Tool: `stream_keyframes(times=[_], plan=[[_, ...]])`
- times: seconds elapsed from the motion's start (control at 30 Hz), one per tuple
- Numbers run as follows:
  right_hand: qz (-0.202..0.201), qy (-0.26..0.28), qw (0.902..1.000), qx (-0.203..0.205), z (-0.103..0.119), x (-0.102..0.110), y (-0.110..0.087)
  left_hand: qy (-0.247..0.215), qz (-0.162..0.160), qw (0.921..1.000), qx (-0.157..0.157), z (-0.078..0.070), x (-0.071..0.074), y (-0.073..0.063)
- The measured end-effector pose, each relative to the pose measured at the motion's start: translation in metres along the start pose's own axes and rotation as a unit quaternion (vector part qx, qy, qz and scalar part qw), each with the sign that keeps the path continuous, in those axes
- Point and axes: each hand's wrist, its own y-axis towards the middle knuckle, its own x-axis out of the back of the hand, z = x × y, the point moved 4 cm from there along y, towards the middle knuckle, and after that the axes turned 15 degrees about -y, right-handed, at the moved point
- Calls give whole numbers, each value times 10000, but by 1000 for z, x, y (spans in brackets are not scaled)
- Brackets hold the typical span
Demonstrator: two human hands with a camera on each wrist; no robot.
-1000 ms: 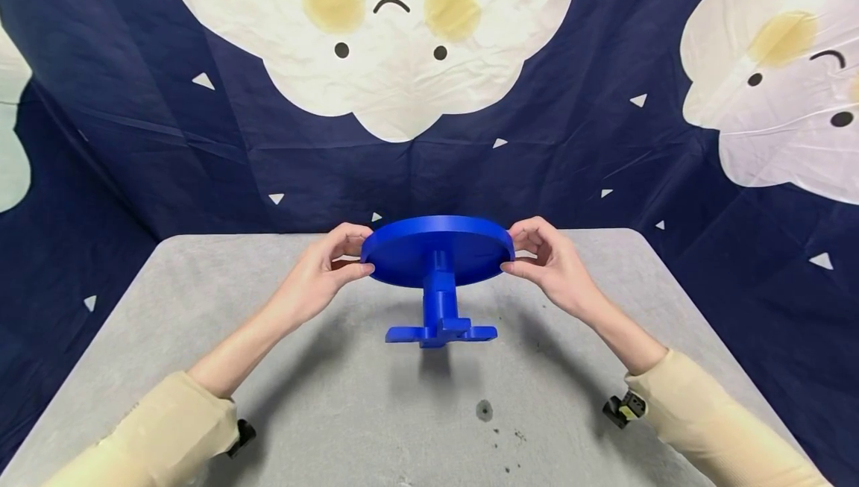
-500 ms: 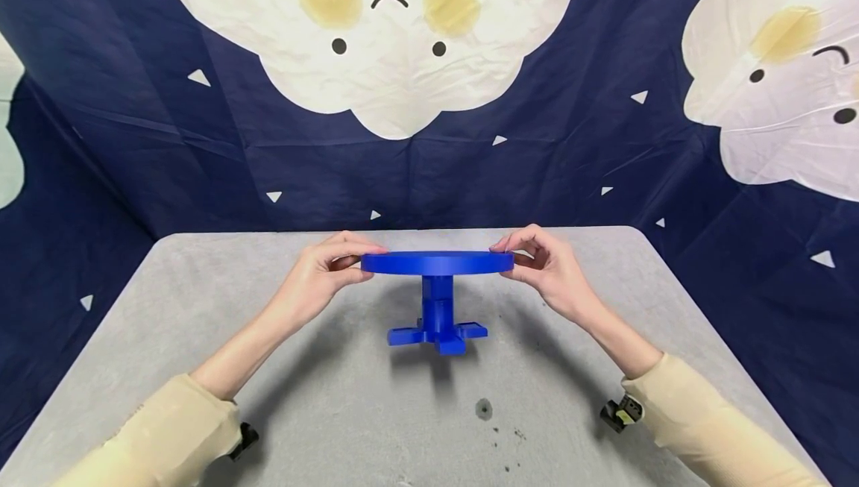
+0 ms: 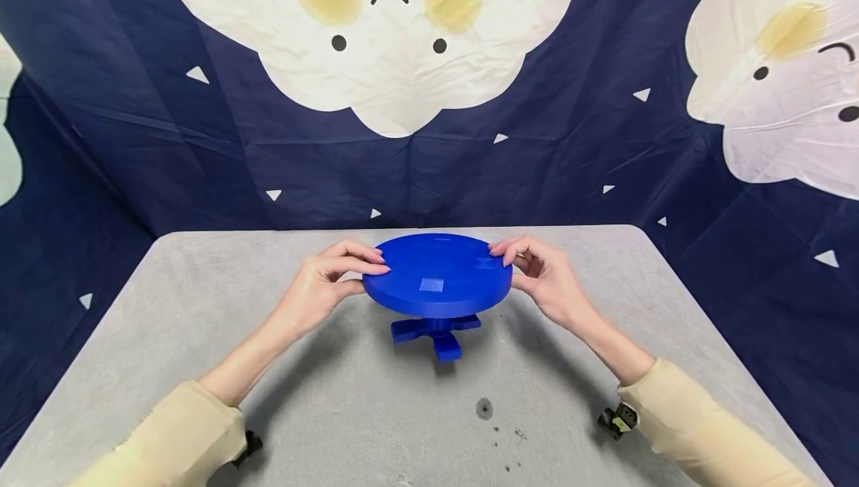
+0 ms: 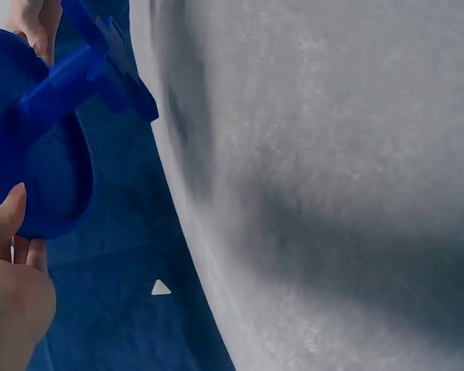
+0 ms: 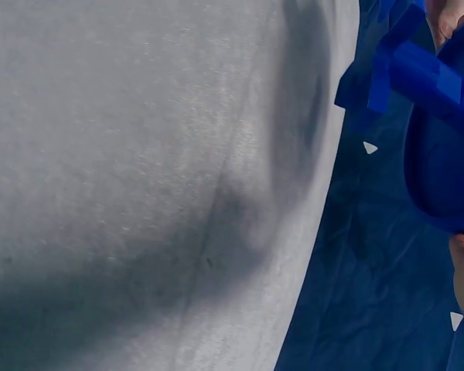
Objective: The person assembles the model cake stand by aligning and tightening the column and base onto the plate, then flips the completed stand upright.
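Note:
Between my two hands is a small blue toy pedestal table with a round top [image 3: 436, 267], a short column [image 4: 58, 85] and splayed flat feet [image 3: 446, 345]. Its smooth upper face shows in the head view, tilted toward me; the column is mostly hidden beneath. My left hand [image 3: 321, 282] pinches the left rim, fingers on top and thumb below. On the opposite rim, my right hand [image 3: 549, 282] pinches in the same way. Both wrist views show the hollow, raised-edge underside, held over the grey tabletop.
The grey tabletop [image 3: 322, 412] extends toward me, with a dark round spot [image 3: 484, 409] and small specks right of centre. Behind it hangs a navy cloth [image 3: 221, 166] with white clouds and triangles. A black device [image 3: 618, 421] is strapped at my right sleeve.
The toy table has tipped in my hands: first its underside showed, then its top stood edge-on, and now the upper face is turned toward me. Both hands keep their hold on the rim.

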Motion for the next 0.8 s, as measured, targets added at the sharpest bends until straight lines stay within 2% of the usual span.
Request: stream_keyframes(times=[0.43,0.8], plan=[[19,-176,9998,-49,-9,-8,-12,-20,-200,9995,-235,13,-7,-12],[11,-394,9991,-169,-11,-9,-18,-143,-146,9991,-382,19,-12,-17]])
